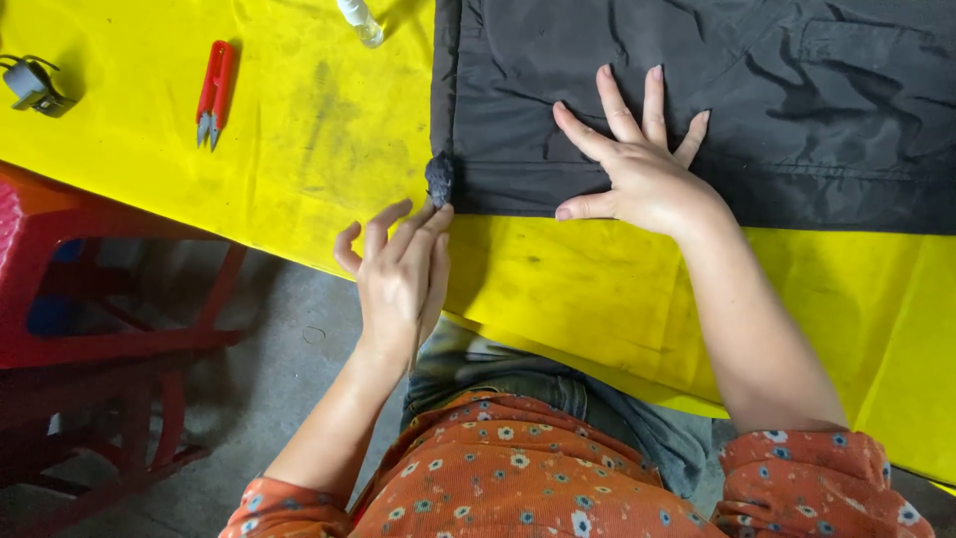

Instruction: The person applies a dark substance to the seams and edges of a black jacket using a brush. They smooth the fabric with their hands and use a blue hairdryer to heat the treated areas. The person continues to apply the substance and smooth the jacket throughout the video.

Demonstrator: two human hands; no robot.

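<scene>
Right now your right hand [642, 164] lies flat on the garment [697, 100], fingers spread and gripping nothing — it looks to be there to pin the dark cloth so it cannot slide. That garment sits on the yellow sheet [319, 149] covering the table, its lower hem running just under your palm. At the garment's lower left corner a small dark pad [439, 177] touches the edge, and your left hand [398, 274] pinches it between thumb and fingertips, the other fingers loosely curled — a light hold, likely so the pad can work right along the seam. Well to the left of the garment lie red snips [214, 95]; a clear bottle [360, 22] stands just beside its top left corner.
</scene>
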